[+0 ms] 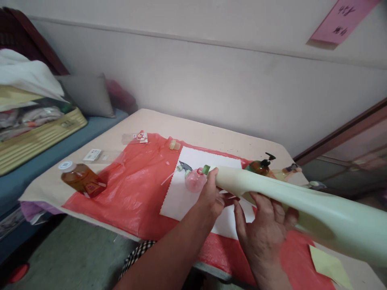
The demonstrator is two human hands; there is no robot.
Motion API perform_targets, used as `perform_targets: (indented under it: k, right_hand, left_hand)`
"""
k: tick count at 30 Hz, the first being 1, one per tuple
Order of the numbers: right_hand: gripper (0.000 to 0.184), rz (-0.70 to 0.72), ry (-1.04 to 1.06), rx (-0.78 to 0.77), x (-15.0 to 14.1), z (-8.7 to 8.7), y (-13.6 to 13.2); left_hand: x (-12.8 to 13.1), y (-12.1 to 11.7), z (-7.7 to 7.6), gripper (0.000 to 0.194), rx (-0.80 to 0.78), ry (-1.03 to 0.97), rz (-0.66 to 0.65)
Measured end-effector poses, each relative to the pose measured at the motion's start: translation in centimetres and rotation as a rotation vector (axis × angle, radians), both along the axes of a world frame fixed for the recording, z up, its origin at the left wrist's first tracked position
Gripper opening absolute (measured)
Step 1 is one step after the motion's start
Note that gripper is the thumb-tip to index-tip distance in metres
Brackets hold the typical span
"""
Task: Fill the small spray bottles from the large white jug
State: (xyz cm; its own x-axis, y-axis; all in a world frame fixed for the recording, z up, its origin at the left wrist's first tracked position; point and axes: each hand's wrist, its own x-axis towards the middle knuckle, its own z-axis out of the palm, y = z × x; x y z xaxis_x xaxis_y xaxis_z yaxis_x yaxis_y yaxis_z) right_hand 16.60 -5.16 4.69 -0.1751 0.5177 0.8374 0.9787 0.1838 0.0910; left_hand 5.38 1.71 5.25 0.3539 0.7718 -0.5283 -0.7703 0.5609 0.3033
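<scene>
A long, smooth, pale green plastic container (272,185) lies nearly level across the right half of the view, its wide end cut off by the right edge. My left hand (213,197) is closed round its narrow end. From below, the fingers of my right hand (264,229) wrap against the container's middle. Just left of the narrow end is a round, see-through pink bottle (193,182) with a red ring at its neck. A small green piece (206,169) shows between the two; whether it touches either I cannot tell. Under them lies a white sheet (172,203) with a scalloped edge.
Red plastic film (130,193) covers much of the table (169,117). A bottle of amber liquid (83,179) leans at left. Behind the container stands a dark pump bottle (256,166). A beige cap (174,145), clear packaging (133,138) and a yellow paper (329,264) lie about.
</scene>
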Motion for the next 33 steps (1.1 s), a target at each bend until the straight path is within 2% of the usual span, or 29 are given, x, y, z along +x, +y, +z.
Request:
perform_targets:
  k: [15,23,33]
  right_hand:
    - [0.054,0.036,-0.017,0.003,-0.1,0.3,-0.03]
    - [0.064,0.02,-0.032,-0.003,-0.17,0.21,-0.11]
    - [0.057,0.008,0.011,-0.023,-0.46,0.14,-0.12]
  left_hand:
    - [0.12,0.15,-0.34,0.042,0.014,-0.033,0.003]
    - [0.11,0.21,-0.32,0.044,0.009,-0.036,-0.008]
    - [0.18,0.24,-0.24,0.046,0.014,-0.022,-0.016]
